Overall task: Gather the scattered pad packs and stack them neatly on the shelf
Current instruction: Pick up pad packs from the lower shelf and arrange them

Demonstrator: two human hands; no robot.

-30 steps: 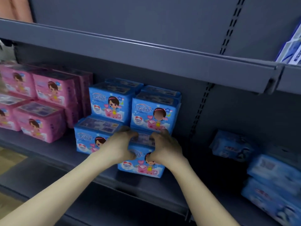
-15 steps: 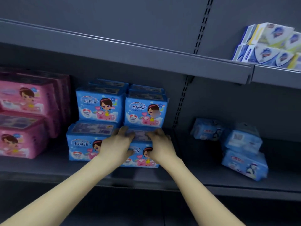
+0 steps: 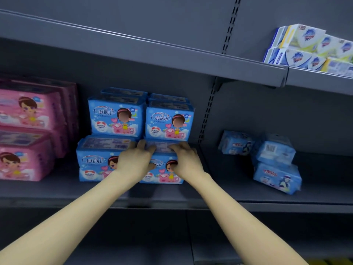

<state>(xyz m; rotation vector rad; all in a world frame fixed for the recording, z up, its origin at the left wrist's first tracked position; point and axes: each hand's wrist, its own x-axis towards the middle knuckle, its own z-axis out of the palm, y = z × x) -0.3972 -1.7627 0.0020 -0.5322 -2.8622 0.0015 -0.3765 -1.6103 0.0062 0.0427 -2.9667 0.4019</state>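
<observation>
On shelf (image 3: pixel 172 196) | my left hand (image 3: pixel 136 163), right hand (image 3: pixel 186 162) grip blue pack (image 3: pixel 164 177) | loose packs (image 3: pixel 275 152) lie rightward, nearer right hand.

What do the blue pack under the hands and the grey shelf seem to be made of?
The blue pack: probably thin plastic film, printed and slightly glossy; its corners look soft and creased. The shelf: probably painted metal, matte grey; the thin folded front edge and slotted upright suggest this.

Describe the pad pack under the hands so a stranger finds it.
On the middle shelf, blue packs are stacked right of the pink packs. Ours is the lower right pack, the only one held by the left hand and right hand.
</observation>
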